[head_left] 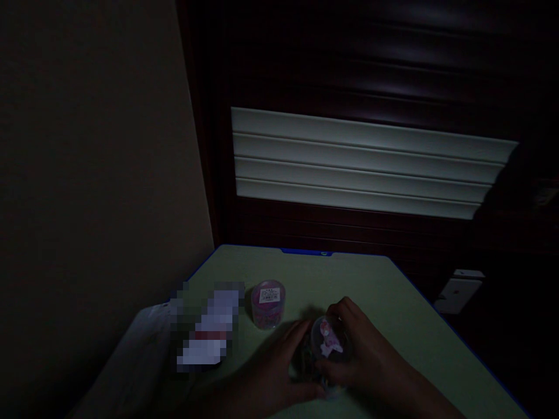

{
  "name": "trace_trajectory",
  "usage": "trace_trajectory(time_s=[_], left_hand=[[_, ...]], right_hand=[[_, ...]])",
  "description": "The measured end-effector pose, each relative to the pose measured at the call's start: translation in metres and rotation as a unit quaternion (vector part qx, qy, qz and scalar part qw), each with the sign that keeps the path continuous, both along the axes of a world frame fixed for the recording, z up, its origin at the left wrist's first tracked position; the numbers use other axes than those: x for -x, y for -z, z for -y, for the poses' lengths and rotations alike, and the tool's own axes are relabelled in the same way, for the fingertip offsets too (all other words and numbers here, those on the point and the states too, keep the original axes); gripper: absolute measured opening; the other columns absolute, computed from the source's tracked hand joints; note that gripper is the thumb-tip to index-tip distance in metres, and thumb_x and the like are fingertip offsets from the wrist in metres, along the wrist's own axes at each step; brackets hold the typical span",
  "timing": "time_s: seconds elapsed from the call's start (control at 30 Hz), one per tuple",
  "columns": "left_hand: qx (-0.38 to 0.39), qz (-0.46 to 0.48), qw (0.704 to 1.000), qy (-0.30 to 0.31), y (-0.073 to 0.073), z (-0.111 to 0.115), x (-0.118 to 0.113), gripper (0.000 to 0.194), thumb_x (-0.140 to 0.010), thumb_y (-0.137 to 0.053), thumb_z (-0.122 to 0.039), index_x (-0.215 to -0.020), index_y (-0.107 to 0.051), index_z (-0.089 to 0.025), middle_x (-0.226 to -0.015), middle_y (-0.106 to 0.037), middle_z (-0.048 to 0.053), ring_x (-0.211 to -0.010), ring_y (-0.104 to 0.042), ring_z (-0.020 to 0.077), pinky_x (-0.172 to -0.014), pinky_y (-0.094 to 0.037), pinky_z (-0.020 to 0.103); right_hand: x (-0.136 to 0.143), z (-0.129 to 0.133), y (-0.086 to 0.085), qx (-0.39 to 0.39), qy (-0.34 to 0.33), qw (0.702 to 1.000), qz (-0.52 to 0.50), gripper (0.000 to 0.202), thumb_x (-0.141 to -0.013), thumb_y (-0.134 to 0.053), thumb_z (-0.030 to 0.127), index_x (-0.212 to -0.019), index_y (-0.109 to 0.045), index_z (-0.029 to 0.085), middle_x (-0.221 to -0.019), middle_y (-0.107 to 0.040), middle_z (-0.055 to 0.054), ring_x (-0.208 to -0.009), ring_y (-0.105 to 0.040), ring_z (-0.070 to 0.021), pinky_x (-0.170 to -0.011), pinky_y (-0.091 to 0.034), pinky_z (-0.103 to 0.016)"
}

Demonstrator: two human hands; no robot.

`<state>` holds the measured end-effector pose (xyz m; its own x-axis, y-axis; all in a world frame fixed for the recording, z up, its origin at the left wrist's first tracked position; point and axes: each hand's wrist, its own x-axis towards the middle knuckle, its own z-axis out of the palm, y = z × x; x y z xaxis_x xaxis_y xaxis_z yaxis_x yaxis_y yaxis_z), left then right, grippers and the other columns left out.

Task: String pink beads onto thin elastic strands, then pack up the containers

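A small round clear tub, with a pale pinkish sticker on its lid, stands on the green table in front of me. My left hand curves around its left side, thumb low at the front. Over the lid's right edge my right hand grips it, fingers at the back and thumb across the front. What is inside this tub is mostly hidden by my fingers and the dark. Just beyond my left hand sits a second clear tub with pink contents and a white printed label on top.
The pale green table has a blue edge. On its left lie a pixelated flat object and a whitish sheet. A wall rises on the left, and dark panelling with light slats stands behind. A white box-like item is at right.
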<state>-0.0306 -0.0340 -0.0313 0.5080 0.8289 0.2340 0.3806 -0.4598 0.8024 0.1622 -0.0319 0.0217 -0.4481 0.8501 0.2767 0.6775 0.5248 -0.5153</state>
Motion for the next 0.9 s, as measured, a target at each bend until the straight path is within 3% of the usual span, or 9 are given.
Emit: trace_trajectory(time_s=[0.27, 0.4, 0.47, 0.57, 0.63, 0.73, 0.9], left_hand=[[-0.003, -0.002, 1.0, 0.0, 0.004, -0.001, 0.001, 0.086, -0.06, -0.075, -0.035, -0.132, -0.029, -0.029, -0.133, -0.04, 0.006, -0.119, -0.038, 0.0279, -0.1, -0.031, 0.041], [-0.005, -0.006, 1.0, 0.0, 0.004, -0.002, 0.001, 0.086, -0.061, -0.075, -0.036, -0.133, -0.028, -0.03, -0.133, -0.039, 0.006, -0.119, -0.038, 0.0277, -0.1, -0.031, 0.041], [-0.009, -0.009, 1.0, 0.0, 0.005, -0.002, 0.002, 0.087, -0.06, -0.075, -0.038, -0.133, -0.028, -0.029, -0.133, -0.039, 0.006, -0.119, -0.038, 0.0276, -0.1, -0.032, 0.042], [-0.014, -0.012, 1.0, -0.001, 0.005, -0.002, 0.001, 0.086, -0.06, -0.074, -0.039, -0.132, -0.029, -0.028, -0.131, -0.041, 0.007, -0.118, -0.039, 0.0274, -0.099, -0.033, 0.041], [-0.016, -0.008, 1.0, -0.001, 0.003, -0.001, 0.0, 0.082, -0.062, -0.073, -0.04, -0.131, -0.03, -0.027, -0.13, -0.042, 0.007, -0.117, -0.04, 0.027, -0.098, -0.034, 0.041], [-0.017, -0.004, 1.0, 0.001, -0.003, 0.0, -0.003, 0.076, -0.065, -0.071, -0.039, -0.128, -0.033, -0.025, -0.128, -0.044, 0.008, -0.115, -0.042, 0.0266, -0.097, -0.035, 0.041], [-0.016, 0.004, 1.0, 0.006, -0.006, 0.001, -0.003, 0.077, -0.063, -0.073, -0.035, -0.128, -0.034, -0.027, -0.128, -0.044, 0.006, -0.115, -0.042, 0.0258, -0.098, -0.034, 0.041]], right_hand=[[0.001, 0.002, 0.002, -0.034, 0.02, 0.999, 0.026, 0.036, -0.06, -0.069, 0.037, -0.082, -0.048, 0.018, -0.083, -0.049, -0.004, -0.076, -0.045, -0.0194, -0.064, -0.036, -0.031], [0.001, 0.002, -0.002, -0.049, 0.014, 0.997, 0.053, 0.04, -0.062, -0.067, 0.048, -0.082, -0.05, 0.018, -0.083, -0.052, -0.005, -0.077, -0.047, -0.0208, -0.067, -0.039, -0.034], [-0.001, 0.002, -0.003, -0.048, 0.002, 0.997, 0.056, 0.05, -0.061, -0.065, 0.056, -0.089, -0.053, 0.017, -0.088, -0.054, -0.007, -0.08, -0.049, -0.0227, -0.07, -0.04, -0.037], [-0.007, 0.001, -0.003, -0.043, -0.029, 0.998, 0.046, 0.076, -0.061, -0.062, 0.062, -0.118, -0.046, 0.014, -0.112, -0.052, -0.014, -0.1, -0.048, -0.0283, -0.085, -0.039, -0.043], [-0.012, 0.001, -0.004, -0.029, -0.068, 0.996, 0.04, 0.084, -0.064, -0.061, 0.06, -0.13, -0.036, 0.015, -0.126, -0.044, -0.016, -0.114, -0.041, -0.0298, -0.093, -0.035, -0.044], [-0.019, 0.001, -0.005, 0.013, -0.12, 0.992, 0.022, 0.083, -0.066, -0.064, 0.053, -0.134, -0.032, 0.018, -0.134, -0.037, -0.014, -0.121, -0.035, -0.0278, -0.098, -0.033, -0.041], [-0.03, -0.001, -0.006, 0.065, -0.125, 0.99, -0.026, 0.08, -0.067, -0.067, 0.042, -0.135, -0.03, 0.022, -0.139, -0.032, -0.012, -0.125, -0.031, -0.0263, -0.101, -0.03, -0.045]])
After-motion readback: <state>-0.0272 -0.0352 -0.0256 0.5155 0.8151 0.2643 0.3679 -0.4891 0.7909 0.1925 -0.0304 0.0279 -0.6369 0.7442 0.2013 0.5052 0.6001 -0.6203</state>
